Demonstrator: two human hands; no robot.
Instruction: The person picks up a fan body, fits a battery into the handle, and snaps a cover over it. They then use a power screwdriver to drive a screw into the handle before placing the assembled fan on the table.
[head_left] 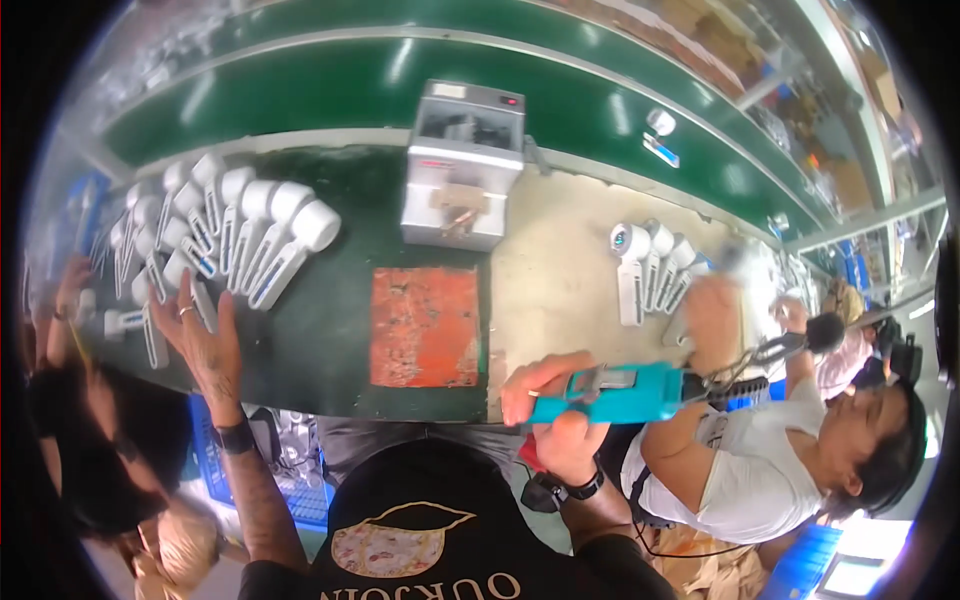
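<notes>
Left hand (207,350): fingers apart, white round-headed handheld units (240,187) beside and beyond them | right hand (568,445): fingers clamped round teal electric screwdriver (645,393) | risk: hasty left sweep could knock crowded units

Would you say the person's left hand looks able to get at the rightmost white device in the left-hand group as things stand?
Probably yes: the left hand is spread open, seems empty and is close to the handle of the white device, with nothing visible between them.
</notes>
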